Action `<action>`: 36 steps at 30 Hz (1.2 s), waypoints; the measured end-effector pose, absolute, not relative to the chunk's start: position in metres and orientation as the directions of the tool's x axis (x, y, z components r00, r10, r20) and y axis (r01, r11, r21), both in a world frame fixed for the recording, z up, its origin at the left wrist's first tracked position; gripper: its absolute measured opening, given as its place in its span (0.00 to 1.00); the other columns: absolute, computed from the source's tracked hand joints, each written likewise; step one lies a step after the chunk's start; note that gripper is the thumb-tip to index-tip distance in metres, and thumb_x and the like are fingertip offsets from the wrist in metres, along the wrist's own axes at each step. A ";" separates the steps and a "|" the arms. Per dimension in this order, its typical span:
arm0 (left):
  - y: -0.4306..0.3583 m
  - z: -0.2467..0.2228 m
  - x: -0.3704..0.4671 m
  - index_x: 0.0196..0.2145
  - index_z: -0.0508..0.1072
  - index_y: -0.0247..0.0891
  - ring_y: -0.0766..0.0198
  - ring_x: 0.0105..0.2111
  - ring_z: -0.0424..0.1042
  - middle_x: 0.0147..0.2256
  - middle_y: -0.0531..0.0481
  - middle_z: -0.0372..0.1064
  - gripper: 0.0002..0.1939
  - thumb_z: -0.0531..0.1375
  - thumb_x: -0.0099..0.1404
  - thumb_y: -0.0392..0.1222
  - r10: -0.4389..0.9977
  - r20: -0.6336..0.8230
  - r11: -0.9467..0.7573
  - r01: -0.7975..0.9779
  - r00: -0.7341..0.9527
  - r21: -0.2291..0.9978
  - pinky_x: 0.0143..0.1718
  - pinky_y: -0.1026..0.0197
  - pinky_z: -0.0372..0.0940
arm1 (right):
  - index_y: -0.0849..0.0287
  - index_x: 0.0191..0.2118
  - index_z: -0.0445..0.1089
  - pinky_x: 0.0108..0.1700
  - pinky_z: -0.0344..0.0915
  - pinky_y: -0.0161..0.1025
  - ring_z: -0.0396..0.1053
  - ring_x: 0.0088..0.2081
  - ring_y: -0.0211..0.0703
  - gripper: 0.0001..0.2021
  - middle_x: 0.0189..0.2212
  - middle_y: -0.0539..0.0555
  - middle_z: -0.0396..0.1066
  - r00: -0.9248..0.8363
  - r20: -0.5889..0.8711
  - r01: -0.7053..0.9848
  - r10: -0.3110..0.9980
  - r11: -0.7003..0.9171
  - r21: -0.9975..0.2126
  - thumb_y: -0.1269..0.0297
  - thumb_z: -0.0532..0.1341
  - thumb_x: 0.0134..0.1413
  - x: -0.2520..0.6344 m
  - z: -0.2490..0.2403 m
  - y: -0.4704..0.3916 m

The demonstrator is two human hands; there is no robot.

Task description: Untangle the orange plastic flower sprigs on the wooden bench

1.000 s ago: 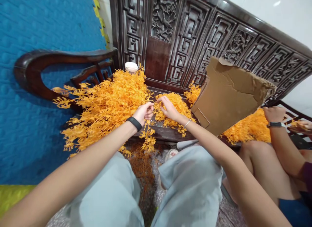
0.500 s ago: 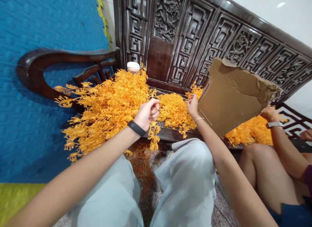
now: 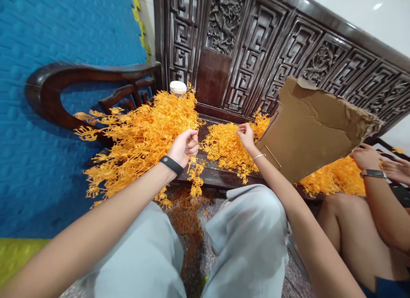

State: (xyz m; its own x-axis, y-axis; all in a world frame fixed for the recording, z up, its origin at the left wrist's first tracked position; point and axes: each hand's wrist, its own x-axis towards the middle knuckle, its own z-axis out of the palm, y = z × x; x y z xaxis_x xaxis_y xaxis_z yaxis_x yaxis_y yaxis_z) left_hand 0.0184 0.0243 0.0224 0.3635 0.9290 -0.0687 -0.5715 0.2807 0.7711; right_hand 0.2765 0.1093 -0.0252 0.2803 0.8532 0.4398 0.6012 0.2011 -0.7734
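Note:
My left hand (image 3: 185, 147) is closed around orange plastic sprigs (image 3: 196, 176), which dangle below the fist. A big tangled heap of the same branching orange sprigs (image 3: 144, 135) lies just left of it on the dark wooden bench (image 3: 211, 175). Over a smaller, flatter pile of orange pieces (image 3: 224, 146) hovers my right hand (image 3: 246, 136). Its fingertips are pinched together, and whatever is between them is too small to make out.
A cardboard piece (image 3: 320, 127) stands on the bench to the right. Beyond it, a co-worker's hands (image 3: 367, 157) work over another orange pile (image 3: 336, 176). A white-lidded cup (image 3: 178, 88) stands behind the big heap. Orange bits (image 3: 188, 221) litter the floor below.
My left hand has moved a little left with the hanging sprigs. My right hand has shifted left from the pile's back right towards its middle. The co-worker's hands have come together.

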 end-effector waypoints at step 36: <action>0.032 0.012 0.032 0.13 0.57 0.36 0.76 0.07 0.39 0.06 0.61 0.38 0.16 0.49 0.57 0.35 0.953 -0.147 0.283 -0.604 0.265 0.745 0.10 0.70 0.36 | 0.62 0.24 0.64 0.25 0.60 0.28 0.65 0.21 0.29 0.10 0.21 0.49 0.68 -0.092 -0.215 -0.002 0.972 -0.216 -0.976 0.64 0.57 0.53 0.172 -0.008 0.047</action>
State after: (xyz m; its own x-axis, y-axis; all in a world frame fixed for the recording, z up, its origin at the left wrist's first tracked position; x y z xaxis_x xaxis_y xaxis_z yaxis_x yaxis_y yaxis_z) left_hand 0.0319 0.0323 0.0116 0.2652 0.9529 -0.1470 -0.6039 0.2830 0.7452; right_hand 0.1723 0.0468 -0.0079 -0.0920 0.9724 -0.2146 -0.0025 -0.2157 -0.9765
